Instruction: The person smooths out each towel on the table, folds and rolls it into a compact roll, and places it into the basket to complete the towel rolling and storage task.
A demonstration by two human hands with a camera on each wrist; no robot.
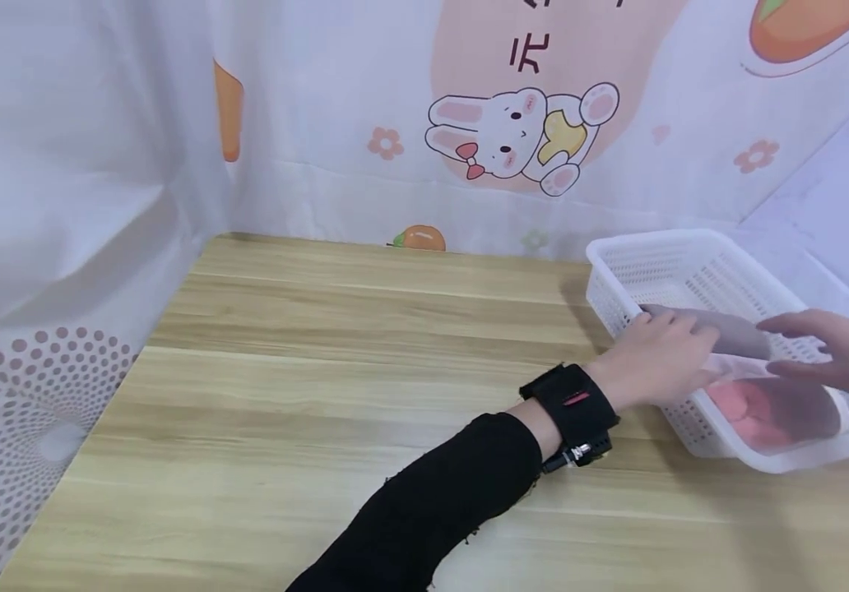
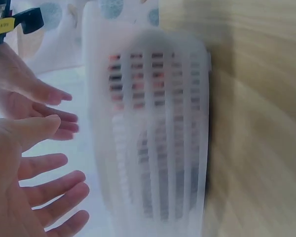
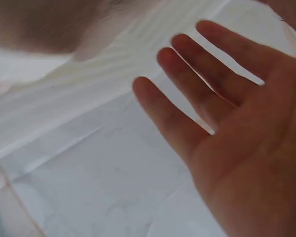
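Observation:
A white slatted plastic basket (image 1: 700, 418) stands at the right of the table. Inside lie a long grey soft-looking thing (image 1: 739, 335) and a pink-and-grey thing (image 1: 753, 411) with a pale rim at one end; their kinds cannot be told. Over the basket's near left rim reaches my left hand (image 1: 654, 358), close to the grey thing. In the left wrist view its fingers (image 2: 59, 190) are spread and loosely bent, with nothing between them. My right hand (image 1: 839, 349) hovers over the basket's right side. The right wrist view shows its fingers (image 3: 197, 91) extended and apart, holding nothing.
The basket rests on a wood-grain table (image 1: 306, 395). Behind the table hangs a white curtain (image 1: 321, 189) with a cartoon rabbit, and a dotted white sheet (image 1: 62, 247) hangs at the left. A pale marbled surface (image 1: 839, 181) lies beyond the basket.

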